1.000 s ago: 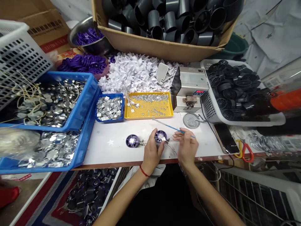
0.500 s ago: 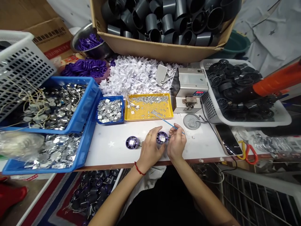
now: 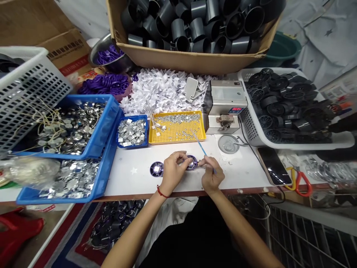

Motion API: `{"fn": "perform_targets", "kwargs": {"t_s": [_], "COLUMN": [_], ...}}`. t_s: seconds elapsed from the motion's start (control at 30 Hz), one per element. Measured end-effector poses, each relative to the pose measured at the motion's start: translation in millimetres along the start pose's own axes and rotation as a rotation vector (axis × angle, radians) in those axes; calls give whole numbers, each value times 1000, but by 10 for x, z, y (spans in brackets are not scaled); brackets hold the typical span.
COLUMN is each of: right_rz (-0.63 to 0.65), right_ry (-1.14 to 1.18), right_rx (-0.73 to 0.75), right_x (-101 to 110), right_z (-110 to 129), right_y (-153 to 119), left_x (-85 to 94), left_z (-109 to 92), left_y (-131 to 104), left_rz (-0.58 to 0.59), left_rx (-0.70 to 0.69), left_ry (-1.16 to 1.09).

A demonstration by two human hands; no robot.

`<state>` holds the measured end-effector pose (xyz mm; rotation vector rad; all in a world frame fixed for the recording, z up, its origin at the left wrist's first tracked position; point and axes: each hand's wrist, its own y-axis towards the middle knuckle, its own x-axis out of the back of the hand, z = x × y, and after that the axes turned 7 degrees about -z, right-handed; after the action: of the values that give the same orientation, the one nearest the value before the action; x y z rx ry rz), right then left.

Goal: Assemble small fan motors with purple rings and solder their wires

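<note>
My left hand [image 3: 175, 169] is closed, thumb and fingertips pinched at the near left rim of a round purple plastic part [image 3: 193, 163] with spokes and a pale centre. Part of that piece is hidden under the fingers. My right hand [image 3: 212, 175] grips a thin blue stick [image 3: 203, 149], whose flat pale tip reaches over the yellow perforated tray [image 3: 170, 139] holding small silvery bits. The right fingertips are close to the right side of the purple part. To the left lies a second purple round part [image 3: 156, 169] with a white square in its middle.
A blue tray of small metallic squares [image 3: 131, 132] stands left of the yellow one. A metal machine with red digits [image 3: 227, 98], a round grey lid [image 3: 228, 144], a phone [image 3: 273, 165] and red-yellow scissors [image 3: 302, 182] sit to the right. White baskets and boxes surround the bench.
My left thumb and fingers have come together over the purple part. The right hand has turned, and the stick's tip has swung right. The orange and black shape at right has mostly withdrawn.
</note>
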<state>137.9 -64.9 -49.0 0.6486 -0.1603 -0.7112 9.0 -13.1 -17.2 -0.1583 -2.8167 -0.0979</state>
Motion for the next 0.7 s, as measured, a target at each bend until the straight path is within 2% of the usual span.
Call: {"fn": "perform_targets", "kwargs": {"t_s": [0.1, 0.2, 0.37, 0.53, 0.7], "right_rz": [283, 453, 411, 394, 367], "right_ry": [-167, -282, -294, -298, -324], "right_rx": [346, 474, 425, 396, 398], "right_x": [140, 173, 110, 87, 69], "right_z": [-59, -125, -205, -201, -187], "right_y": [112, 168, 80, 46, 54], "left_x": [3, -3, -47, -132, -182], "left_z": [-5, 12, 59, 105, 63], "left_y": [72, 129, 95, -50, -126], "left_rz": [11, 45, 60, -33, -51], "left_rx": [96, 165, 219, 114, 21], "left_ry": [-69, -129, -228, -165, -48]}}
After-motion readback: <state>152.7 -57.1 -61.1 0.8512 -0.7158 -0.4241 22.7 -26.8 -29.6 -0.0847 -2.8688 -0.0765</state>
